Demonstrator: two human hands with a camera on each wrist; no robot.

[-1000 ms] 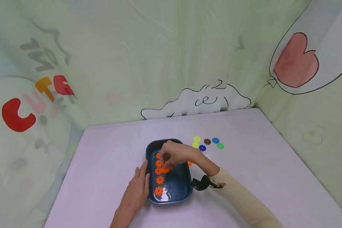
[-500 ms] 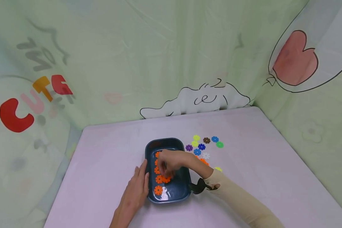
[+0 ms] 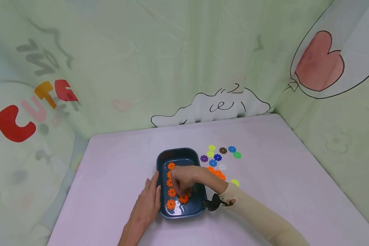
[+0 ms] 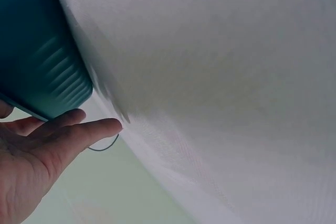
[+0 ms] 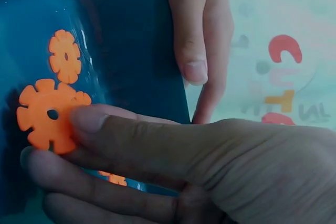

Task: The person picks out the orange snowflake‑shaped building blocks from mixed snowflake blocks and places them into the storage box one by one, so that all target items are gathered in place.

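Note:
My right hand [image 3: 184, 177] reaches into a dark blue tray [image 3: 200, 194]. In the right wrist view its thumb and fingers pinch an orange notched disc [image 5: 47, 116] with a small centre hole. Along the tray's left side several more orange discs [image 3: 171, 204] lie in a column, partly covered by the right hand. My left hand [image 3: 144, 205] rests against the tray's left side with its fingers straight. Seen from the left wrist, those fingers lie along the ribbed outer wall [image 4: 63, 72] of the tray.
Right of the tray lie loose notched discs: orange discs [image 3: 218, 175], a white disc [image 3: 222, 167], a purple disc [image 3: 204, 158], a brown disc [image 3: 223, 150], a green disc [image 3: 237, 155] and others. A pale cloth covers the table [image 3: 120, 160]. Printed curtains [image 3: 126, 68] stand behind and beside it.
My right hand has moved toward the tray's near end, and the orange disc it pinches has shifted nearer and right, away from the column. The left hand stays at the tray's side.

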